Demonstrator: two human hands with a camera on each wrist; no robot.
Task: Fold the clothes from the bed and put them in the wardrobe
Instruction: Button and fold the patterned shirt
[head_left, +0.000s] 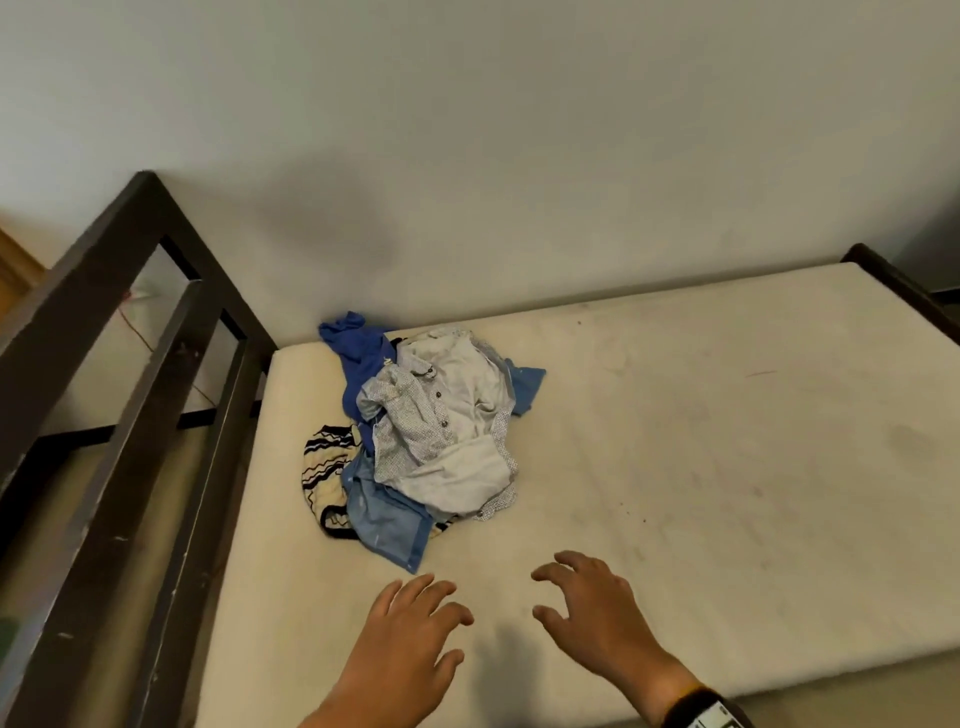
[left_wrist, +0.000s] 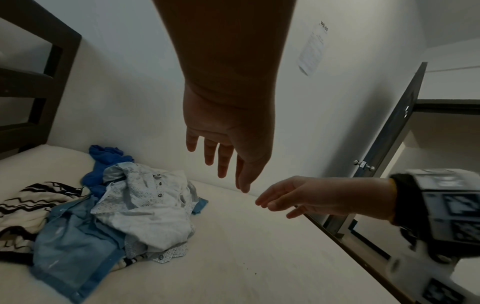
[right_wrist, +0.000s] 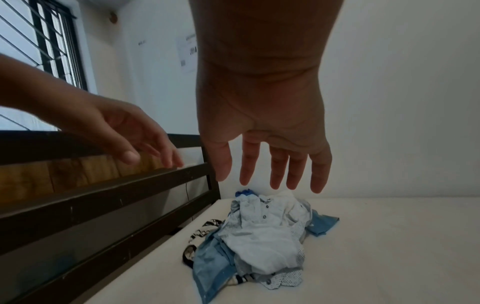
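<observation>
The clothes pile (head_left: 421, 436) sits on the bare mattress (head_left: 701, 467) toward its head end, close to the dark headboard rail (head_left: 130, 364) and not far from the wall-side edge, while both hands hover over the near edge with nothing in them. The left hand (head_left: 410, 634) has its grip spread and relaxed, fingers pointing at the pile; the right hand (head_left: 597, 618) is likewise spread, its fingers slightly hooked. The pile lies straight ahead of the left hand and ahead and to the left of the right, so the left looks the nearer, its fingertips close to the hem of the denim piece (head_left: 387, 519) that juts toward the near edge. The heap runs lengthwise from the near edge toward the wall: denim nearest, a pale buttoned shirt (head_left: 447, 421) crumpled on top, a deep blue garment (head_left: 358, 353) at the far end, and a cream piece with black zigzag stripes (head_left: 324, 467) on the headboard side. No garment looks folded yet. The wardrobe cannot be made out for certain in any view, and no basket or box is visible.
</observation>
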